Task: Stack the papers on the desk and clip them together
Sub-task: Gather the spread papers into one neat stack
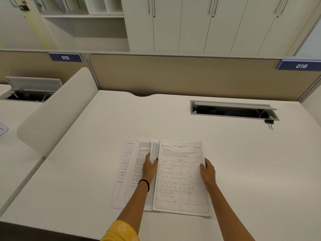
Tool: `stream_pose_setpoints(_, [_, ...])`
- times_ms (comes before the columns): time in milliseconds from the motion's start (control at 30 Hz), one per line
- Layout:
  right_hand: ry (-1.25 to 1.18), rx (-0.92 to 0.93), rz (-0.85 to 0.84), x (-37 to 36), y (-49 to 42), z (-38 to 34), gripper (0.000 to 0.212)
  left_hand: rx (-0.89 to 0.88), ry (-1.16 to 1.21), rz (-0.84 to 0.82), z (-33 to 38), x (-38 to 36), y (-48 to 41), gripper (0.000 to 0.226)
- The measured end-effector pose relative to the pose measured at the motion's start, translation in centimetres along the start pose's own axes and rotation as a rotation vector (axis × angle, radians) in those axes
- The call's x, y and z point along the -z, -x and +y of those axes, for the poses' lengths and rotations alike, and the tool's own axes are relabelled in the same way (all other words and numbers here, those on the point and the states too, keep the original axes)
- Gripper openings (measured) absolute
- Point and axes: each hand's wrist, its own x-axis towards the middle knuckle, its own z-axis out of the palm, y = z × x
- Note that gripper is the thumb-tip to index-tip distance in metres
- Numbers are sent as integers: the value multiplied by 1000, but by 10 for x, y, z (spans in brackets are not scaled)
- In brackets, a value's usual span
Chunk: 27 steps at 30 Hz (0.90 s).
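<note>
Several printed sheets lie fanned out on the white desk (pixel 243 162). The top paper (pixel 180 178) is an exam page lying rightmost. My right hand (pixel 207 171) holds its right edge, thumb on top. My left hand (pixel 150 166) pinches a curled sheet (pixel 154 151) just left of the top paper. Further sheets (pixel 127 171) spread out to the left under my left forearm. A black binder clip (pixel 269 122) lies far back right on the desk, apart from both hands.
An open cable tray (pixel 232 110) is set into the desk at the back right, just behind the clip. A beige partition (pixel 173 75) closes the back. A rounded white divider (pixel 57 115) stands on the left. Cabinets stand behind.
</note>
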Motion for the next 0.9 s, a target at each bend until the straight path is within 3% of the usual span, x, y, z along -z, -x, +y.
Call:
stream_pose_setpoints(200, [39, 29, -25, -12, 1, 2, 37, -28, -65, -71, 6, -1, 3, 55])
stream_pose_setpoints(533, [-13, 52, 21, -16, 4, 0, 37, -120, 13, -96, -1, 5, 5, 44])
stream_pose_setpoints(767, [-128, -6, -120, -13, 4, -11, 39, -119, 39, 25, 0, 13, 3, 39])
stream_pose_setpoints(900, [-137, -19, -170, -17, 4, -10, 47, -133, 50, -8, 1, 18, 2, 37])
